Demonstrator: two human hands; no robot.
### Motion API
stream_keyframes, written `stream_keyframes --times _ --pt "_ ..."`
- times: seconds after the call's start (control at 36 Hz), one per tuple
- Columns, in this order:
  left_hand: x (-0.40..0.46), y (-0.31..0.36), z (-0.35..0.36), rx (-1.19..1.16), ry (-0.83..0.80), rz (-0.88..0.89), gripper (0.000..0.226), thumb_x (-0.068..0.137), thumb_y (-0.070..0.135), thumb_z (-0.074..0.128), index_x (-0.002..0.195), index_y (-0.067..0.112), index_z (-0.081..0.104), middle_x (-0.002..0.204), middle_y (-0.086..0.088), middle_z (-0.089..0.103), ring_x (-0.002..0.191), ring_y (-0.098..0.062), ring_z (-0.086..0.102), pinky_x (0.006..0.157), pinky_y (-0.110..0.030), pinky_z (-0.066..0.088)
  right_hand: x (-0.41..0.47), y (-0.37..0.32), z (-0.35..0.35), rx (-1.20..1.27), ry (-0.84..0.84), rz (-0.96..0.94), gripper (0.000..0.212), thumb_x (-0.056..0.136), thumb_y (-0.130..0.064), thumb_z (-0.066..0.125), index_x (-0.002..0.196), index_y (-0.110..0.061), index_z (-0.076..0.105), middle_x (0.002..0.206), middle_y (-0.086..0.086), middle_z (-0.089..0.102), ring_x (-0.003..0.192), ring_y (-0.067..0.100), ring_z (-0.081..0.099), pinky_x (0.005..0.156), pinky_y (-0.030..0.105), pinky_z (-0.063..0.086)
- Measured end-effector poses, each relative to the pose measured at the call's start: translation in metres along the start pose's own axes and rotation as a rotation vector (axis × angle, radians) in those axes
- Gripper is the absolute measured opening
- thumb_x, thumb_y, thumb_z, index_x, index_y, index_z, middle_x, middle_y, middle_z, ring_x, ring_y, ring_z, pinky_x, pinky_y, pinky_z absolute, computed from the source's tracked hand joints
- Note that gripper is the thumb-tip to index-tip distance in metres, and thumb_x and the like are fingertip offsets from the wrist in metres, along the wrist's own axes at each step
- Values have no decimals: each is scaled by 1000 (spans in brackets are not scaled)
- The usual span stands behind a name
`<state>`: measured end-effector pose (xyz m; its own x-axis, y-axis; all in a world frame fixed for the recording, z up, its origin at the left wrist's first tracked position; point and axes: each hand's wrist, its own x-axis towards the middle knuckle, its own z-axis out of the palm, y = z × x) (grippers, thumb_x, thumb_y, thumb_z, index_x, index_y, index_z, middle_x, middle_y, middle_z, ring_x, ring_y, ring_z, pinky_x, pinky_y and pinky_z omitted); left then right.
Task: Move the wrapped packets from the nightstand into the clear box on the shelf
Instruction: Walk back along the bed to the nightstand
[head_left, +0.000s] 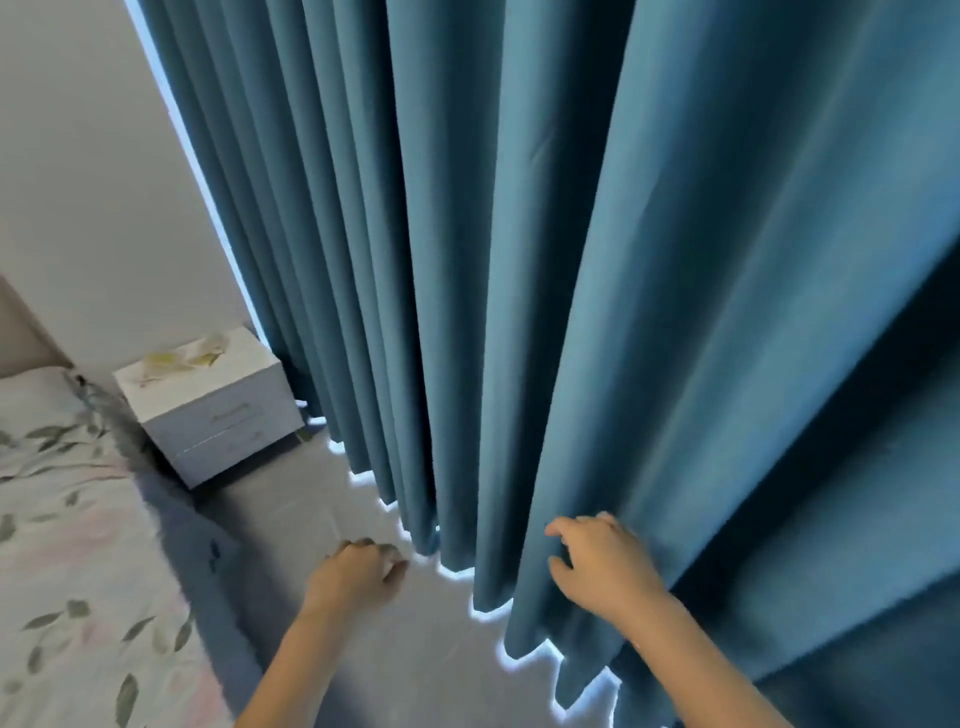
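Lying on nightstand (208, 405): pale packets (179, 358), no legible txt.

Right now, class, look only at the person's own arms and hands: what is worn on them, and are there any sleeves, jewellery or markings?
The left hand and right hand are bare, without gloves. Both forearms are uncovered up to the picture's edge; no sleeve shows. No watch, ring, bracelet or marking is visible.
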<state>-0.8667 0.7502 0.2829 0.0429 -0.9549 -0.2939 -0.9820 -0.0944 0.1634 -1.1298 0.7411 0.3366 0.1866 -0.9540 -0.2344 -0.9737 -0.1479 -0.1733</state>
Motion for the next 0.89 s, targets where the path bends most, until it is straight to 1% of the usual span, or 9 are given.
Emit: stream_keyframes --times 0.11,0.28,0.39,0.53,0.58,0.67,0.72,0.78,0.89 --pt "38 -23 -20 22 43 -111 36 99 45 32 125 37 56 123 5 59 119 -19 50 92 -29 42 74 -27 -7 -52 -49 -135 34 93 -27 44 126 -25 51 121 -3 59 120 23 44 98 33 36" --pt "76 -78 -50 -17 95 -274 33 98 41 35 119 35 60 120 1 62 114 -22 54 88 -32 46 179 -77 -16 -84 -120 -319 36 93 -28 44 128 -26 50 124 -5 59 120 23 45 98 34 40" --pt "89 -126 -57 -87 50 -370 32 98 39 39 119 33 62 125 1 61 115 -24 55 90 -33 46 237 -128 -11 -123 -192 -430 36 94 -30 44 129 -28 49 126 -5 58 120 23 45 99 34 38" --pt "118 -198 -65 -125 83 -507 33 98 37 37 112 27 65 119 -2 64 108 -25 59 86 -32 48 313 -213 0 -150 -261 -544 38 93 -30 43 130 -29 49 126 -4 59 122 23 45 98 34 38" --pt "135 -231 -72 -120 83 -550 35 98 36 35 111 24 65 117 -4 64 107 -26 59 85 -33 48 344 -251 3 -159 -264 -576 35 93 -36 44 126 -28 52 124 -4 60 121 23 47 98 34 38" --pt "164 -281 -82 -94 96 -582 34 98 36 35 112 25 64 114 -3 65 106 -26 57 85 -34 48 390 -308 3 -146 -255 -600 39 92 -46 46 125 -28 55 121 -2 62 120 24 48 97 35 41" --pt "185 -313 -92 -84 99 -589 33 98 35 36 114 28 63 112 -2 65 107 -26 56 84 -34 46 422 -344 2 -117 -258 -584 38 91 -46 45 122 -28 56 118 -2 63 117 24 50 95 34 43" --pt "204 -341 -103 -82 102 -581 32 97 35 37 114 30 64 111 0 65 106 -25 56 82 -33 44 449 -374 0 -118 -281 -579 39 92 -47 45 125 -28 54 119 -3 62 118 23 49 96 36 44" --pt "241 -390 -129 -65 110 -572 33 98 35 36 111 26 65 112 0 65 105 -25 57 78 -31 43 498 -423 -6 -83 -264 -575 40 92 -45 48 128 -27 53 121 -4 62 121 22 48 97 34 44"
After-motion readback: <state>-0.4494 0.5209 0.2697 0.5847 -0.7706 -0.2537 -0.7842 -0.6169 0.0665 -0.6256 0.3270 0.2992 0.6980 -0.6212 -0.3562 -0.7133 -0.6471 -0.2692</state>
